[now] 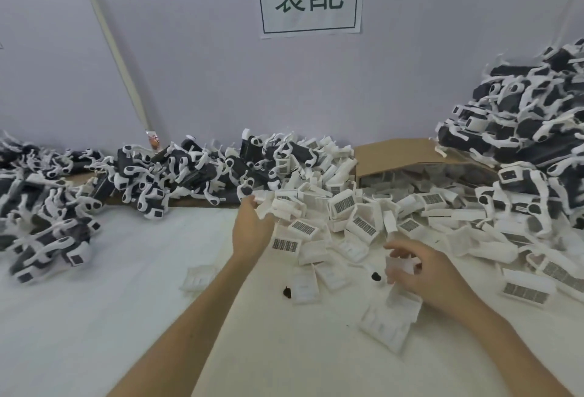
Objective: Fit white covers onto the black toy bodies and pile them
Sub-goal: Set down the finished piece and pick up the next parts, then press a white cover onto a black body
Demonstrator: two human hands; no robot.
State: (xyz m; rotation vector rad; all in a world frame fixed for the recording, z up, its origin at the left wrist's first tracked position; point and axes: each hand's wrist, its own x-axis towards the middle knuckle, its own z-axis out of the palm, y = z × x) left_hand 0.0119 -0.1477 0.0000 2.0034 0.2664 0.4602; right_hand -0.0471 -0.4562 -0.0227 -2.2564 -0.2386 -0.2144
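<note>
At centre frame, pinching white cover (pixel 400 265) with right hand (pixel 423 273), reaching left hand (pixel 252 229) into cover heap (pixel 341 207), grip unclear; could trigger slide.

Head-worn camera looks forward and down, close over the table (pixel 126 302).

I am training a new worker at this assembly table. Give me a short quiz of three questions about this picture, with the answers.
1. True or false: the right hand holds a white cover.
2. The left hand reaches into: A) the heap of loose covers, B) a blue bucket, C) a metal tray.
3. How many small black bits lie on the table between the forearms?
Key: 1 true; 2 A; 3 two.
</note>
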